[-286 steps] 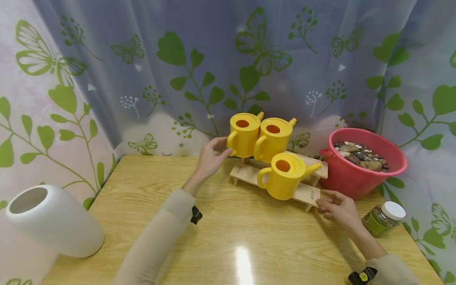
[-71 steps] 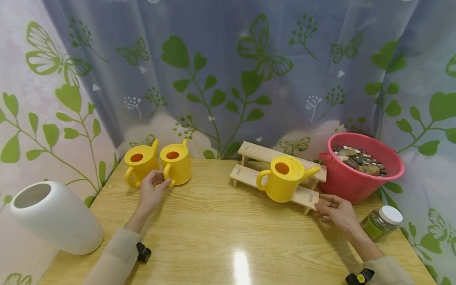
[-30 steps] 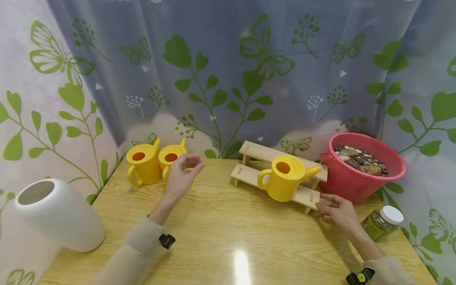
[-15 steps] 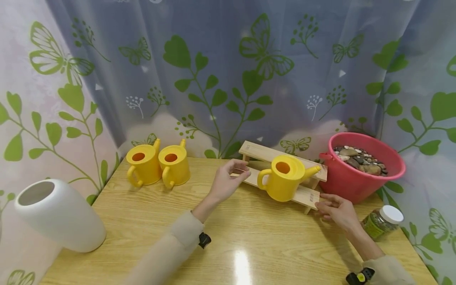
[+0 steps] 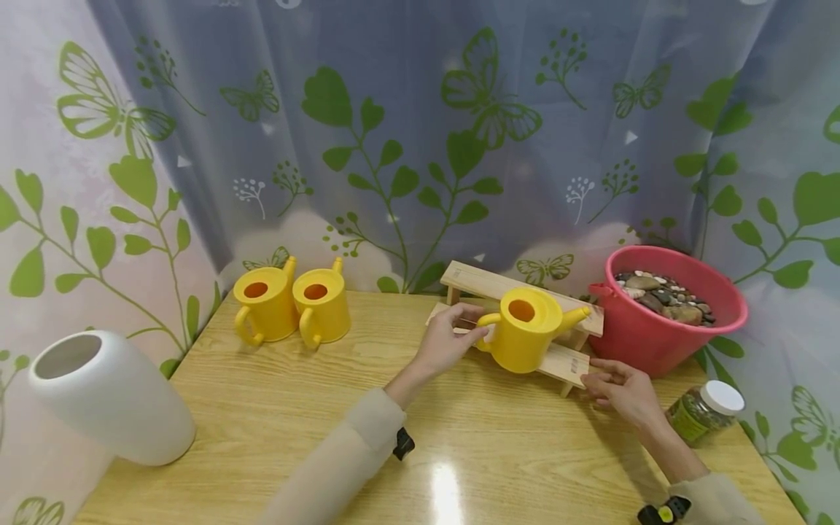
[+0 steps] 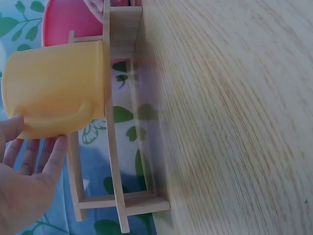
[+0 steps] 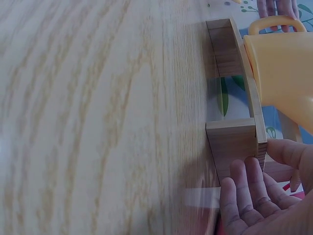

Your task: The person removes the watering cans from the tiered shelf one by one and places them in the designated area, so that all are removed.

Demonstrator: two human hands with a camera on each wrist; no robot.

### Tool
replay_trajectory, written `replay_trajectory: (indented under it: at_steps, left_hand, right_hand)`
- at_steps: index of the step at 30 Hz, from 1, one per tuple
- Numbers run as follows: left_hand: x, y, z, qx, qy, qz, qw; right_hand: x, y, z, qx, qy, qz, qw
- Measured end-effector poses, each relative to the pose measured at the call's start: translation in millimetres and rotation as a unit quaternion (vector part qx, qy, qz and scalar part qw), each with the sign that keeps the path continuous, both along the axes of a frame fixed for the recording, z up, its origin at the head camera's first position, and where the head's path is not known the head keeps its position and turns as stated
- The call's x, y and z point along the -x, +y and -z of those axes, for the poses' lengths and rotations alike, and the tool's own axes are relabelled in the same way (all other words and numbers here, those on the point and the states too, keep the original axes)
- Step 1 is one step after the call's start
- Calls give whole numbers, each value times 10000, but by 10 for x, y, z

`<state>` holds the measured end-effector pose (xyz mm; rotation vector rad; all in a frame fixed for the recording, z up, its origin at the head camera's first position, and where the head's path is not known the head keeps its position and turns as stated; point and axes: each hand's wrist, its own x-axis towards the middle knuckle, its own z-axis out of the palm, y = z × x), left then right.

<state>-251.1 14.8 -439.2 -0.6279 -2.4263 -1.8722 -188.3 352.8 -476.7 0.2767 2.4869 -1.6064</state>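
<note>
A yellow watering can (image 5: 525, 329) stands on the lower step of a two-tier wooden stand (image 5: 564, 360), its spout to the right. My left hand (image 5: 446, 341) is at its handle; the left wrist view shows the fingers fairly straight, with thumb and fingertips apart close to the handle (image 6: 63, 120). Whether they press on it is hard to tell. At the stand's right end my right hand (image 5: 626, 390) pinches the lower step, thumb on top and fingers below, as the right wrist view shows. Two more yellow watering cans, one left (image 5: 265, 305) and one right (image 5: 323, 306), stand on the table.
A pink bucket (image 5: 646, 328) of pebbles stands right of the stand, with a white-lidded jar (image 5: 704, 412) before it. A white vase (image 5: 118, 401) is at the table's (image 5: 367, 357) left edge. A patterned curtain (image 5: 394, 146) hangs behind.
Two watering cans have gone from the stand's upper step to the table's back left. My left hand has moved back right to the remaining can; my right hand has stayed at the stand.
</note>
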Motion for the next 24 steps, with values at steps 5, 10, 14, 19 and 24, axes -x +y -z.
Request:
replay_trajectory:
  at_steps: [5,10,14,19,24]
  left_hand:
    - [21,15,13,100,-29,-10,9999]
    - [49,6,3,210,-137,112,9996]
    - [66,-19,-15,376,-202,252,9988]
    - [52,-69,-46,565,-232,428,9972]
    - [10,-144,-40,627,-121,434,9970]
  right_hand:
    - [-7,-5,-5,-23,-30,3,10000]
    - [-8,-7,-16,-27,-19,2,10000]
    - [-4,-1,-16,-25,-39,-8,10000]
    - [3,6,-8,-44,-78,5,10000]
    - [-7,-3,-15,-32,-59,1,10000]
